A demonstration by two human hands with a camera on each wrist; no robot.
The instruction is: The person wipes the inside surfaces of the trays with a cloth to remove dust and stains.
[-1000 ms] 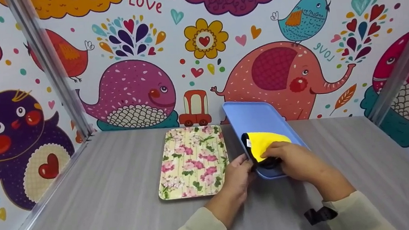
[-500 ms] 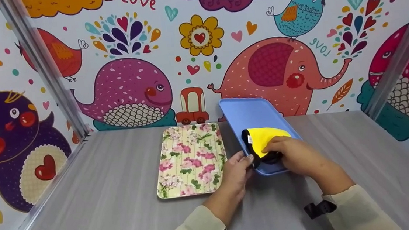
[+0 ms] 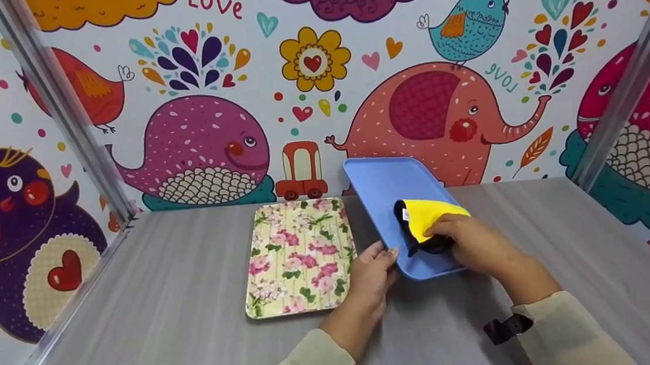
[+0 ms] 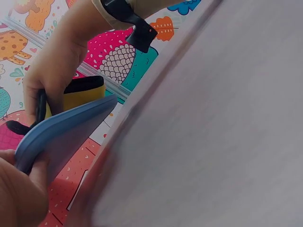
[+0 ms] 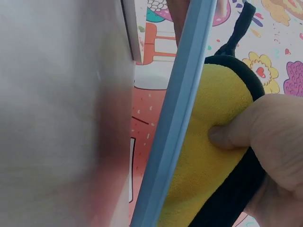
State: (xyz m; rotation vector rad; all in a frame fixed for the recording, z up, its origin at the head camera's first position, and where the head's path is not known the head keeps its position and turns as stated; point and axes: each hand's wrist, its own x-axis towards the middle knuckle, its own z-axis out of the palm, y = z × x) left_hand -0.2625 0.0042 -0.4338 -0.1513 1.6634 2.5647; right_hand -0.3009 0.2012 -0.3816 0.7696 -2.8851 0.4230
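A blue tray is held tilted above the table, its far end toward the wall. My left hand grips its left edge near the front corner; in the left wrist view the thumb and fingers pinch the rim. My right hand holds a folded yellow cloth with black edging against the tray's upper face. The right wrist view shows the thumb pressed into the cloth, beside the tray's rim. The fingers under the cloth are partly hidden.
A floral tray with pink flowers lies flat on the grey table, just left of the blue tray. Behind stands a wall printed with cartoon animals. Metal posts rise at the left and right back corners.
My right hand has slid the cloth a little rightward over the blue tray, away from the left edge. My left hand keeps its hold on the rim. The head view has shifted slightly.
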